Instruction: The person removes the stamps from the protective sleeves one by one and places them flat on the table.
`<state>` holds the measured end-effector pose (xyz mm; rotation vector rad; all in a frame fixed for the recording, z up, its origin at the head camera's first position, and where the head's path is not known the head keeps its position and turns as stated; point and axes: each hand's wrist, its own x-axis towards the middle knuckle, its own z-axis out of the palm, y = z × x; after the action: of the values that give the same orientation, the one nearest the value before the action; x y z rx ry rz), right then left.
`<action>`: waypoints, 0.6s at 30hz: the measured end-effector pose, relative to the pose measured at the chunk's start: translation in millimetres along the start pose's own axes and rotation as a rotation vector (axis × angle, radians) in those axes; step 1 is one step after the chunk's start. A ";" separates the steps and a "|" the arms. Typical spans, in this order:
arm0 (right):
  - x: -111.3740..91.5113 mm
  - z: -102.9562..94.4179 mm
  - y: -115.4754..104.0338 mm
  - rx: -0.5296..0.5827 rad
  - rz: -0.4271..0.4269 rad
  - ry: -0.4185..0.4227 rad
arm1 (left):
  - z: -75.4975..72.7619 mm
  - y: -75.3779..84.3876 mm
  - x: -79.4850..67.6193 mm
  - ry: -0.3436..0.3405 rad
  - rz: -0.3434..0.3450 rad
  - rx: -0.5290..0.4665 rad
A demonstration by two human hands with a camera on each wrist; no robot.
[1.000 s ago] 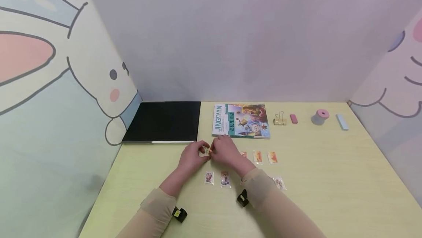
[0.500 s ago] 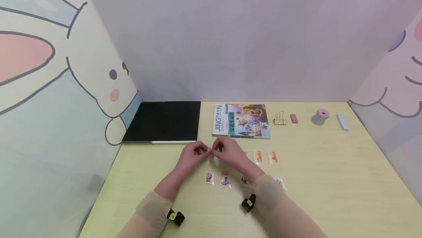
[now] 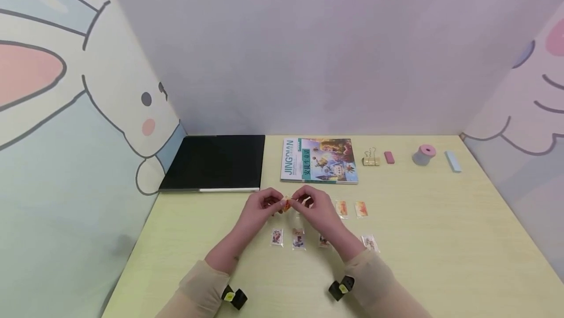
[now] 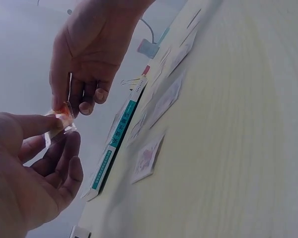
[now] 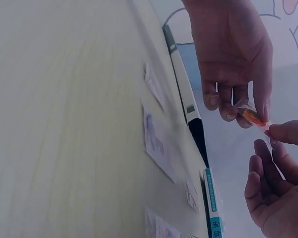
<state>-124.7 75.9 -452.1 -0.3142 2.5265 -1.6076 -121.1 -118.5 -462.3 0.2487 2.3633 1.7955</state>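
Both hands hold a small clear plastic packet with an orange printed piece inside [image 3: 287,204], up off the table in front of the book. My left hand [image 3: 260,208] pinches its left side between thumb and forefinger. On the opposite side, the thumb and forefinger of my right hand [image 3: 318,210] pinch the packet's edge. In the left wrist view the clear wrapping [image 4: 64,116] juts out past the fingertips. The right wrist view shows the orange print [image 5: 253,117] through the plastic. Nearer me lie flat packets with printed pictures, among them one [image 3: 277,237] and another [image 3: 298,238].
Two orange packets, one of them this card [image 3: 361,209], lie right of my right hand. Behind are a black flat panel [image 3: 216,161] and a picture book [image 3: 323,161]. Farther right sit a binder clip [image 3: 371,160], a pink eraser [image 3: 389,157], a pink-topped spool [image 3: 424,154] and a pale blue bar [image 3: 453,161].
My hands have drawn slightly apart, and the packet between them now shows its orange face. The right forearm has shifted right and nearer me. The head view has turned a little.
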 end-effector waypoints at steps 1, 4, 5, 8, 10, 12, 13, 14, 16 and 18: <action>-0.8 0.2 0.2 -0.008 0.010 0.004 | 1.0 0.9 -0.4 0.004 -0.004 0.002; -2.4 1.0 0.7 -0.034 0.018 0.003 | 3.0 12.8 -4.9 0.011 -0.018 0.014; -2.6 1.3 0.8 -0.038 0.014 -0.001 | 3.4 18.3 -6.9 0.012 -0.022 0.020; -2.1 1.3 1.0 -0.050 -0.002 -0.014 | 3.6 33.5 -12.6 0.019 -0.034 0.042; -1.4 0.4 0.6 -0.060 -0.012 -0.020 | 3.8 38.8 -14.7 0.024 -0.028 0.049; -0.2 -0.9 0.0 -0.075 -0.027 -0.029 | 4.6 38.5 -14.6 0.026 -0.018 0.044; 0.4 -1.8 -0.2 -0.082 -0.033 -0.033 | 4.9 38.5 -14.6 0.023 -0.014 0.044; 0.9 -2.8 -0.6 -0.088 -0.035 -0.039 | 5.1 38.6 -14.5 0.021 -0.011 0.045; 2.0 -4.6 -1.4 -0.103 -0.042 -0.048 | 5.2 37.7 -14.0 0.015 -0.009 0.045; 3.4 -6.0 -0.8 -0.108 -0.038 -0.054 | 4.9 35.6 -12.9 0.009 -0.013 0.047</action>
<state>-129.3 80.0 -448.8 -0.4137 2.5863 -1.4569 -106.3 -107.5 -428.9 0.2315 2.4098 1.7403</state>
